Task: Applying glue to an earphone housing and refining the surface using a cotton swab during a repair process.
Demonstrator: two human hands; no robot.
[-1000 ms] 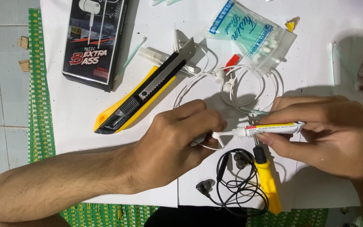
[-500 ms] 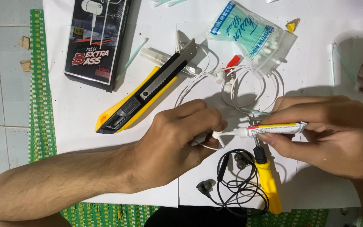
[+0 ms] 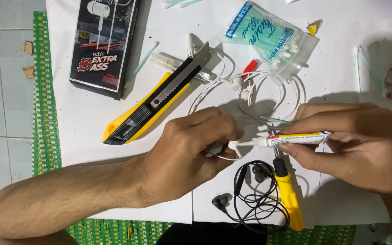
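My left hand [image 3: 184, 156] pinches a small white earbud piece [image 3: 233, 146] with a thin white wire trailing from it. My right hand [image 3: 357, 143] holds a small white glue tube [image 3: 296, 139] level, its nozzle tip touching the earbud piece. Both hands hover over white paper sheets [image 3: 341, 68]. Just below the tube lie black earphones [image 3: 250, 195] and a yellow-handled screwdriver [image 3: 289, 195].
A yellow and black utility knife [image 3: 155, 106] with its blade out lies up left. A black earphone box [image 3: 105, 45] sits at the top left. White earphone cable [image 3: 268, 93] is coiled beside a bag of cotton swabs [image 3: 268, 38]. A green mat [image 3: 46, 90] covers the tiled floor.
Hardly anything differs: both hands keep their grip, and the glue tube's nozzle stays against the earbud piece.
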